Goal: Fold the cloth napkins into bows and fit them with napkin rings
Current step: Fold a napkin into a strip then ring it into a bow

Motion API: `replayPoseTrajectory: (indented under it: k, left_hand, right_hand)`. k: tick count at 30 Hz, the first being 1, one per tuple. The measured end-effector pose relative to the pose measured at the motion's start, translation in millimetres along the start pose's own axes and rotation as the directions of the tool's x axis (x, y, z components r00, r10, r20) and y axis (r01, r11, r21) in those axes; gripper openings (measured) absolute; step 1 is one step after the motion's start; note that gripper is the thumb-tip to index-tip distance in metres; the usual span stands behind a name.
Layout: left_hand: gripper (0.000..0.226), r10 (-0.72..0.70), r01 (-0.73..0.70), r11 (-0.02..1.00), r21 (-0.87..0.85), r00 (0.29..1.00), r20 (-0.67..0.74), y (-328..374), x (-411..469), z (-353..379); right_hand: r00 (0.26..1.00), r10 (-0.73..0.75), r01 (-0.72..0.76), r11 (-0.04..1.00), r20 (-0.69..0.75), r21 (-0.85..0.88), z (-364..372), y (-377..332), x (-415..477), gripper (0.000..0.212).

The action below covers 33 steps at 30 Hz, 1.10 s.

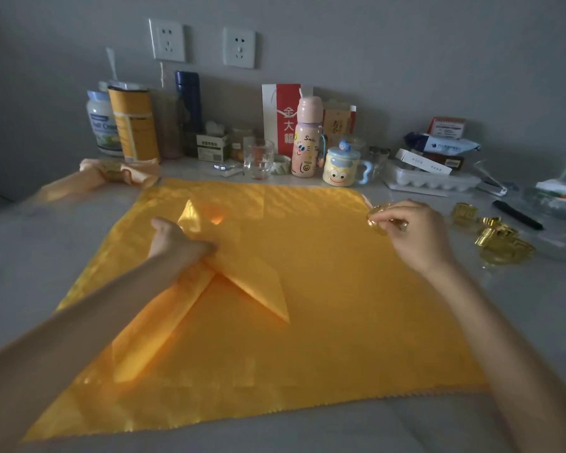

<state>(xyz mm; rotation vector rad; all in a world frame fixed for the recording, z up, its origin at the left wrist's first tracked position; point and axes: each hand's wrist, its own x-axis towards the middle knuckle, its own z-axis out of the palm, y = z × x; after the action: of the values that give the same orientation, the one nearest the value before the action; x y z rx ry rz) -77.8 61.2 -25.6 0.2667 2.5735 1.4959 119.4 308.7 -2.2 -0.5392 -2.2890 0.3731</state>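
L hand (177, 245) grips folded napkin (258, 286), R hand (414, 235) pinches 1 gold ring (375, 220) (pink bottle (305, 142) reads "Smile").

Head-camera view: my two arms run bare from the wrists to the frame's edge, my left forearm (79, 325) entering at eight o'clock, my right forearm (504, 322) at four o'clock. My left hand (174, 243) and right hand (412, 233) are bare as well. A gold glint sits by a right finger, toward two o'clock; whether I wear it, I cannot tell.
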Motion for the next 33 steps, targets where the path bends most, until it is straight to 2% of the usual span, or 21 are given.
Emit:
replayPoseTrajectory:
  k: [1, 2, 3, 4, 6, 8, 12, 16, 18, 19, 22, 25, 29, 33]
  left_hand:
    - [0.079, 0.023, -0.021, 0.988, 0.15, 1.0, -0.014, -5.2, -5.5, -6.6]
    - [0.087, 0.099, -0.092, 0.936, 0.34, 0.995, -0.004, -7.5, -13.1, -10.3]
    - [0.088, 0.233, -0.218, 0.837, 0.502, 0.972, 0.034, -13.4, -18.2, -15.9]
    - [0.08, 0.392, -0.38, 0.703, 0.601, 0.912, 0.118, -19.6, -19.7, -15.1]
    - [0.06, 0.567, -0.639, 0.483, 0.599, 0.749, 0.342, -29.4, -24.7, -14.0]
    - [0.052, 0.584, -0.751, 0.42, 0.51, 0.654, 0.482, -33.2, -31.4, -6.1]
    - [0.04, 0.536, -0.798, 0.463, 0.386, 0.599, 0.595, -25.6, -33.1, -0.2]
    - [0.037, 0.461, -0.792, 0.46, 0.401, 0.599, 0.655, -15.2, -30.5, -1.3]
    - [0.048, 0.458, -0.794, 0.456, 0.402, 0.597, 0.658, -12.1, -30.4, -2.0]
    - [0.058, 0.445, -0.788, 0.466, 0.402, 0.601, 0.663, -10.7, -30.3, -3.8]
    - [0.072, 0.405, -0.783, 0.46, 0.419, 0.605, 0.686, -7.1, -29.0, -6.2]
    - [0.066, 0.454, -0.819, 0.396, 0.415, 0.567, 0.687, -11.7, -32.2, -4.5]
    - [0.07, 0.529, -0.85, 0.413, 0.328, 0.517, 0.673, -21.7, -38.8, -2.0]
    - [0.051, 0.626, -0.849, 0.477, 0.229, 0.511, 0.589, -27.2, -39.5, 2.3]
  right_hand:
    - [0.998, -0.022, 0.017, 0.997, 0.054, 0.081, 1.1, -21.3, -3.4, 0.018]
    - [0.992, -0.05, 0.034, 0.99, 0.117, 0.138, 1.6, -40.6, -7.4, 0.017]
    - [0.977, -0.093, 0.057, 0.981, 0.191, 0.187, 5.0, -61.8, -12.0, 0.016]
    - [0.953, -0.142, 0.081, 0.971, 0.269, 0.225, 7.7, -78.4, -16.3, 0.016]
    - [0.882, -0.23, 0.128, 0.957, 0.412, 0.26, 17.9, -108.8, -22.6, 0.017]
    - [0.824, -0.269, 0.163, 0.956, 0.499, 0.245, 29.0, -127.1, -24.1, 0.019]
    - [0.805, -0.217, 0.118, 0.971, 0.552, 0.209, 46.4, -122.0, -28.7, 0.018]
    - [0.827, -0.13, -0.06, 0.947, 0.548, 0.315, 51.2, -111.2, -44.0, 0.008]
    - [0.83, -0.069, -0.166, 0.917, 0.554, 0.364, 53.9, -112.5, -48.0, 0.008]
    - [0.842, -0.058, -0.171, 0.914, 0.536, 0.368, 55.2, -114.1, -48.7, 0.015]
    - [0.878, -0.063, -0.065, 0.966, 0.475, 0.249, 55.1, -112.5, -46.7, 0.026]
    - [0.872, -0.042, -0.019, 0.993, 0.487, 0.119, 54.8, -106.2, -45.6, 0.023]
    - [0.875, -0.036, -0.042, 0.988, 0.482, 0.152, 56.4, -101.1, -44.5, 0.019]
    - [0.834, -0.009, -0.156, 0.955, 0.552, 0.251, 54.4, -102.4, -45.7, 0.02]
